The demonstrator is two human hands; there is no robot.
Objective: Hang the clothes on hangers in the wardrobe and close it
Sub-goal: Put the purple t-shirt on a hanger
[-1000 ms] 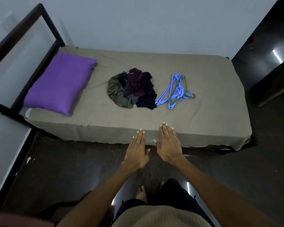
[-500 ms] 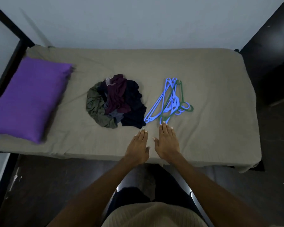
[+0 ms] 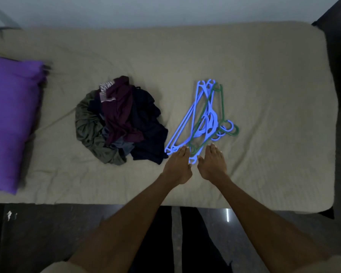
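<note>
Head view: left hand (image 3: 178, 166), right hand (image 3: 212, 164) fingers straight, together, tips at hangers (image 3: 203, 119), gripping nothing.

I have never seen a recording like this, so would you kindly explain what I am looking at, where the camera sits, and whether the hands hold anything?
There is no machine here: a person wears a wide-angle camera on the head, looking forward and down, so you see their own arms reaching out. The left hand and the right hand are stretched flat, fingers straight, over a bed with a beige sheet. Neither holds anything; their fingertips are at the near end of a bundle of plastic hangers, mostly blue with a green one among them. To the left of the hangers lies a heap of crumpled clothes in olive, maroon and dark navy. A purple pillow lies at the bed's left end. No wardrobe can be made out in this picture.
</note>
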